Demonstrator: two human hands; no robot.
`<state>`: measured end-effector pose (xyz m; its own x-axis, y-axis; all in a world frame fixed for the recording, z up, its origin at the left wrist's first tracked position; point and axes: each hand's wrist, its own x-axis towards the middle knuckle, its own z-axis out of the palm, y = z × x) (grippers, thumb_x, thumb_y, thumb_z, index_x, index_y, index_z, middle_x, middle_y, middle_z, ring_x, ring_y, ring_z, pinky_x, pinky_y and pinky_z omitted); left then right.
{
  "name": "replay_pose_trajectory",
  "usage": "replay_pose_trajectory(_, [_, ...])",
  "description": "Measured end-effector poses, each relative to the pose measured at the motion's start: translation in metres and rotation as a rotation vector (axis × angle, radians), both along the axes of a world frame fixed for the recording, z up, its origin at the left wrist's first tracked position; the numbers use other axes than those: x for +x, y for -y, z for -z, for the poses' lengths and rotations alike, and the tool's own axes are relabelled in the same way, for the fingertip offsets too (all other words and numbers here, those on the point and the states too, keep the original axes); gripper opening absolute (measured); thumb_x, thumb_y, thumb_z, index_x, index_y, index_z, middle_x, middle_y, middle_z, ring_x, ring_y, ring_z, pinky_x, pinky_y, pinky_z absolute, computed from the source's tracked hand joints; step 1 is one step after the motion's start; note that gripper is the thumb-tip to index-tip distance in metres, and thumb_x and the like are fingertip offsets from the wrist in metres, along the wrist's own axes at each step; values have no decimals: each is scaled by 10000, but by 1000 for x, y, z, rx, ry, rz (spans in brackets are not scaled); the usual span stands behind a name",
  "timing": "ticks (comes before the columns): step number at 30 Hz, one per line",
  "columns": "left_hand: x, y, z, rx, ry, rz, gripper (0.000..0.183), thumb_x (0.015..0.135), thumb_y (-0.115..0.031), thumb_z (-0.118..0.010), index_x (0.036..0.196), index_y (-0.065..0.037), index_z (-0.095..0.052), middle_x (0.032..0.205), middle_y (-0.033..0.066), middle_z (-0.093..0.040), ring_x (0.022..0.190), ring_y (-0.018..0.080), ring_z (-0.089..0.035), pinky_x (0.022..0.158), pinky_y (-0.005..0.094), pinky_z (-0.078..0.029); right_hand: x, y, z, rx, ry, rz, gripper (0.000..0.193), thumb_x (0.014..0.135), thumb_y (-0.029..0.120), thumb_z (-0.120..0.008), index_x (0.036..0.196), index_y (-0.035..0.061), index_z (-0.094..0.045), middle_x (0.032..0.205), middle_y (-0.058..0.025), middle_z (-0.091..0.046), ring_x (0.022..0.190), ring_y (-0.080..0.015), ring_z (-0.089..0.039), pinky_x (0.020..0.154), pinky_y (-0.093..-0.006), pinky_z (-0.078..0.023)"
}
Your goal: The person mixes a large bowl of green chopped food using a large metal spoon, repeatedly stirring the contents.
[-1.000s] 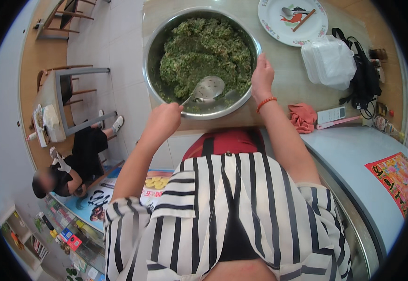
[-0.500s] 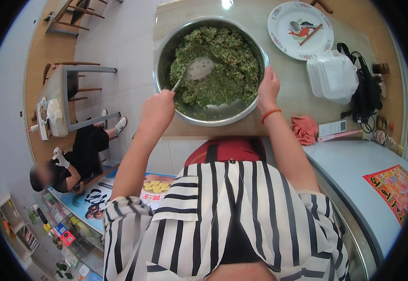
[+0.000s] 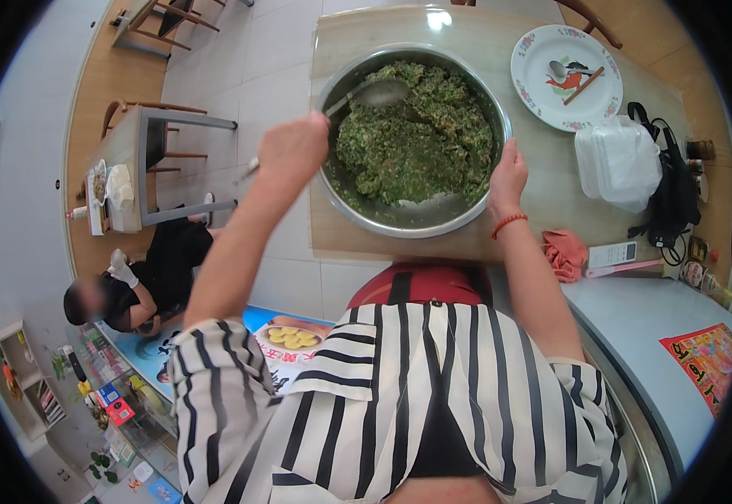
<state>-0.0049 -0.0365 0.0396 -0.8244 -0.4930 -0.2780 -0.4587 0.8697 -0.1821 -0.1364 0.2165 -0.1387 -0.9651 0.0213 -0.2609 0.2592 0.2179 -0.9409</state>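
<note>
A large steel mixing bowl (image 3: 507,126) stands on the table, holding a chopped green filling (image 3: 416,160) heaped toward the far and right sides. My left hand (image 3: 293,151) is closed round the handle of a big metal spoon (image 3: 381,92), just outside the bowl's left rim. The spoon's head lies at the far left of the filling, against its surface. On the opposite side, my right hand (image 3: 508,178) grips the bowl's right rim, with the thumb side along the edge. A smeared hollow shows in the filling near the bowl's middle.
Right of the bowl are a floral plate (image 3: 534,105) with a small spoon, white plastic containers (image 3: 613,164) and a black bag (image 3: 672,189). A coral cloth (image 3: 564,254) and a remote control (image 3: 611,254) lie nearer. A seated person in black (image 3: 164,269) is at left.
My left hand has carried the spoon from the middle of the filling toward the bowl's far left. My right hand stays on the rim. The whole view has shifted slightly.
</note>
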Motion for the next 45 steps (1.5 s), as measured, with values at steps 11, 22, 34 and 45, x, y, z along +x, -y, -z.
replay_pose_trajectory(11, [71, -4, 66, 419, 224, -121, 214, 806, -71, -471, 832, 69, -631, 854, 286, -628, 816, 406, -633, 747, 477, -511, 3, 1, 2, 42, 43, -10, 514, 966, 410, -419, 944, -63, -618, 760, -108, -586, 712, -192, -508, 695, -348, -419])
replay_pose_trajectory(22, [61, -87, 40, 1250, 0, -773, 308, 950, -195, -429, 710, -12, -490, 525, 30, -437, 375, 133, -403, 342, 300, -336, -1, 0, -2, -37, 76, -31, 495, 974, 395, -432, 1038, -64, -607, 816, -34, -576, 754, -110, -465, 721, -275, -414])
replay_pose_trajectory(34, [59, -104, 19, 206, -523, -216, 113, 889, -156, -517, 954, -65, -537, 711, 155, -570, 657, 361, -582, 595, 443, -487, 0, 0, 1, -67, 41, 5, 463, 970, 396, -445, 907, -29, -614, 659, 38, -419, 625, -89, -357, 576, -276, -348])
replay_pose_trajectory(45, [98, -107, 29, 332, -253, -90, 163, 911, -181, -487, 949, -44, -566, 744, 194, -616, 681, 381, -615, 606, 490, -484, 1, 0, -1, -31, 42, -2, 483, 974, 401, -431, 893, -39, -613, 665, 40, -429, 623, -83, -350, 574, -272, -344])
